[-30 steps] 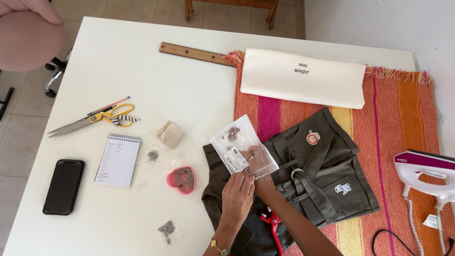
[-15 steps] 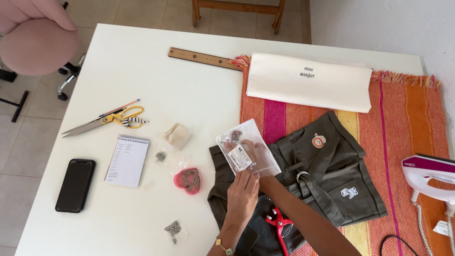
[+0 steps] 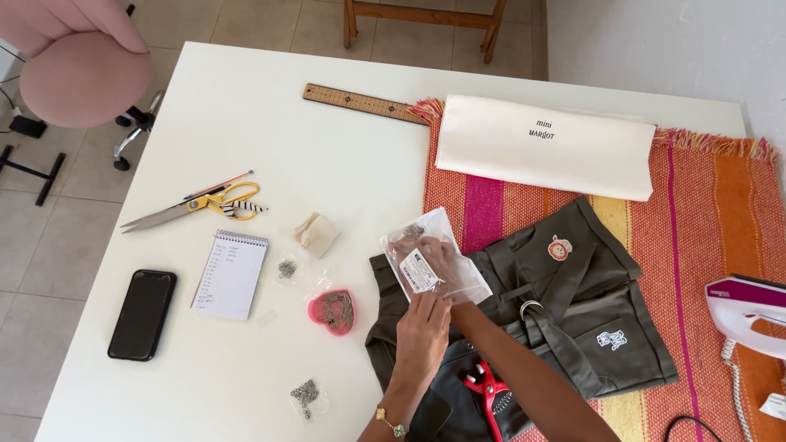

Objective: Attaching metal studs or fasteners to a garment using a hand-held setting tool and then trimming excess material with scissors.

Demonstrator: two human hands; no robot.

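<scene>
Both hands are on a clear plastic bag (image 3: 434,262) with a white label and small metal pieces inside, held above dark olive shorts (image 3: 565,303). My left hand (image 3: 422,327) grips the bag's near edge. My right hand (image 3: 438,255) has its fingers inside or behind the bag, seen through the plastic. The shorts lie on an orange striped woven mat (image 3: 696,213) and carry two small patches. Red-handled pliers (image 3: 485,391) rest on the shorts beside my forearms.
On the white table (image 3: 246,123) lie a wooden ruler (image 3: 360,103), yellow-handled scissors (image 3: 192,206), a notepad (image 3: 232,273), a black phone (image 3: 142,314), a pink heart-shaped dish (image 3: 332,311) and small bags of metal bits (image 3: 304,396). A folded cream cloth bag (image 3: 544,147) and an iron (image 3: 749,315) sit on the mat.
The view has shifted slightly. Both hands stay on the plastic bag, which has barely moved relative to the shorts.
</scene>
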